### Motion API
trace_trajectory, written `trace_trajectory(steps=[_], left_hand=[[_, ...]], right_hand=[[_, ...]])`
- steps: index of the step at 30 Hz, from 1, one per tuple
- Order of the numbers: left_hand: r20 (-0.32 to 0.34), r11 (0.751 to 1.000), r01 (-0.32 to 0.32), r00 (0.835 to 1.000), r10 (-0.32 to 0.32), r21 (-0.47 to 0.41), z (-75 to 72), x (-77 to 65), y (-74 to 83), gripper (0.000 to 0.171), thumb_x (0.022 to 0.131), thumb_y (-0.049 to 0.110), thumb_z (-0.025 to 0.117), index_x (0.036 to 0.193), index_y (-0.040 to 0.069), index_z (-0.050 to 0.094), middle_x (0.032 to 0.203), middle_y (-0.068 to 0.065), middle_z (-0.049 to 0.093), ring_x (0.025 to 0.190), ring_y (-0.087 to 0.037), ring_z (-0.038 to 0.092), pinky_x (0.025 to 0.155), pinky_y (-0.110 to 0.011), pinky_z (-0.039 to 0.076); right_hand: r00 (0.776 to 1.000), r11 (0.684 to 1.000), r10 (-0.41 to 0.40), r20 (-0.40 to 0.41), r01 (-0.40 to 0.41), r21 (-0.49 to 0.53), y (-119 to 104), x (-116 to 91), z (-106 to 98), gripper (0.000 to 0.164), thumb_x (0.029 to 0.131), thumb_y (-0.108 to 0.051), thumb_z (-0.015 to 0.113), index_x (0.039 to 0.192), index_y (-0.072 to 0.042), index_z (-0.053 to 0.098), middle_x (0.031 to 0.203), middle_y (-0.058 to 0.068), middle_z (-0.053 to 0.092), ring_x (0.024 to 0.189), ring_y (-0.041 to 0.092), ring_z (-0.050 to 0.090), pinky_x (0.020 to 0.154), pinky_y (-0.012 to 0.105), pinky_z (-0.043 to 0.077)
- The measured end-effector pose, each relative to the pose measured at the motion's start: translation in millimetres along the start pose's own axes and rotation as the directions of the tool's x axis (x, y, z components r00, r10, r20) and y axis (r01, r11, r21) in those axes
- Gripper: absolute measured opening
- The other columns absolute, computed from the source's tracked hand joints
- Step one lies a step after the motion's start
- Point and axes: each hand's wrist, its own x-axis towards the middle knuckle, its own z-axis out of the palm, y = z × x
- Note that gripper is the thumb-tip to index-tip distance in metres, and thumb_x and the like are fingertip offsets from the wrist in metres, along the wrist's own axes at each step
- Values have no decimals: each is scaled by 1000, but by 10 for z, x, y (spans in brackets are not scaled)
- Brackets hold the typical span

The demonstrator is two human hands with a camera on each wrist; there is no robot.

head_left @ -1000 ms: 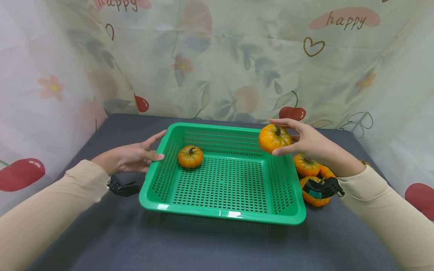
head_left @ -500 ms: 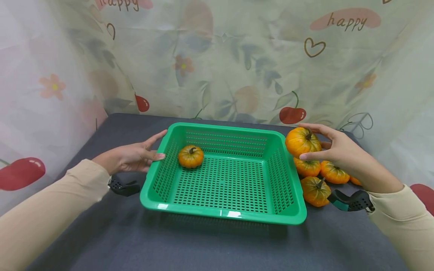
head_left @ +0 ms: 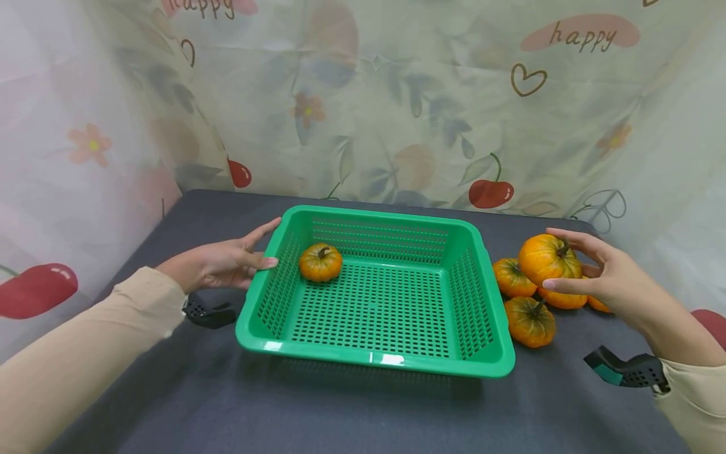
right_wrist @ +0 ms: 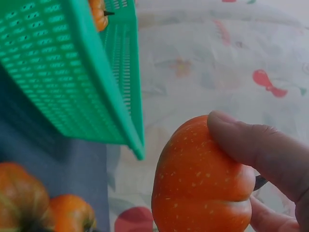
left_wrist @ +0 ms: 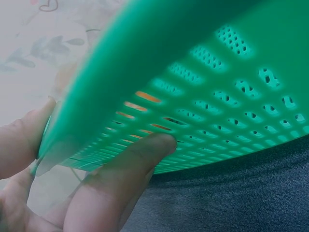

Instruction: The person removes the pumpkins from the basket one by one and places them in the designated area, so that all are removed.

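A green plastic basket with slotted walls sits at the middle of the table in the head view. My left hand grips its left rim, the thumb over the edge; in the left wrist view a finger presses the slotted outer wall. One small orange pumpkin lies inside, near the left wall. To the right of the basket, my right hand holds another small pumpkin between thumb and fingers. This one overlaps several loose pumpkins in the head view. Its ribbed orange skin and dark stem show in the right wrist view.
Beside the basket's right wall lie several pumpkins, among them a greenish-orange one nearest the front and another behind it. Dark grey cloth covers the table. A printed curtain hangs close behind and along both sides.
My right hand has carried its pumpkin from over the basket's back right corner rightward and down, to the loose pumpkins. The left hand and the basket have stayed in place.
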Motion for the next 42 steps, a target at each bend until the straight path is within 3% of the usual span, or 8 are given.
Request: trace_trajectory(steps=[4, 7, 17, 20, 22, 25, 28, 42], left_hand=[[-1, 1000, -1, 1000, 1, -7, 0, 0, 0, 95, 99, 10, 55, 148, 52, -14, 160, -23, 8, 114, -34, 62, 95, -53, 50], [-3, 1000, -1, 1000, 1, -3, 3, 2, 1, 95, 99, 10, 54, 148, 52, -14, 160, -23, 8, 114, -33, 62, 95, -54, 50], [-8, 1000, -3, 1000, 3, 5, 5, 11, -5, 95, 99, 9, 55, 149, 51, -13, 158, -26, 12, 112, -33, 63, 95, -54, 51], [-7, 1000, -4, 1000, 4, 4, 3, 11, -6, 95, 99, 9, 55, 149, 52, -13, 158, -26, 12, 112, -33, 63, 95, -54, 51], [-8, 1000, -4, 1000, 4, 3, 2, 10, -7, 94, 99, 9, 55, 149, 52, -13, 158, -25, 12, 113, -33, 63, 95, -54, 50], [-8, 1000, -3, 1000, 3, 5, 5, 5, -3, 94, 99, 9, 54, 149, 52, -13, 159, -25, 11, 114, -33, 62, 96, -54, 50], [-8, 1000, -3, 1000, 3, 5, 8, 0, 0, 94, 99, 9, 54, 149, 52, -13, 159, -24, 10, 115, -33, 62, 96, -54, 50], [-11, 1000, -1, 1000, 1, -6, 2, 1, -4, 95, 99, 9, 55, 149, 52, -13, 160, -22, 9, 112, -31, 64, 94, -51, 52]], right_hand=[[999, 1000, -17, -40, 17, 3, 164, -66, 30, 75, 91, -20, 70, 152, -34, 28, 152, 13, 21, 116, 14, 57, 73, 14, 50], [996, 999, -42, -74, 42, -4, 300, -105, 50, 75, 90, -16, 70, 151, -29, 30, 146, 8, 26, 99, -13, 50, 73, 14, 50], [998, 1000, 13, -69, -15, -25, 701, -207, 71, 81, 92, -21, 68, 156, -28, 19, 161, 18, 7, 98, -18, 39, 72, 8, 46], [997, 998, 56, -62, -58, -36, 805, -238, 70, 82, 92, -24, 68, 156, -29, 17, 160, 23, 3, 109, -1, 47, 71, 10, 45], [995, 996, 89, -51, -91, -25, 865, -257, 77, 84, 92, -27, 68, 156, -30, 14, 159, 26, 0, 121, 22, 45, 82, 24, 50], [989, 989, 148, -30, -148, 4, 941, -284, 93, 86, 92, -31, 67, 156, -32, 9, 158, 28, -6, 128, 57, 23, 92, 54, 44], [984, 984, 176, -19, -175, 29, 1016, -317, 116, 87, 93, -32, 67, 157, -31, 8, 158, 29, -10, 128, 63, 18, 91, 73, 31], [980, 980, 197, 10, -197, 17, 1211, -302, 203, 90, 91, -30, 69, 156, -7, 12, 155, 35, -1, 134, 62, 5, 97, 77, 19]])
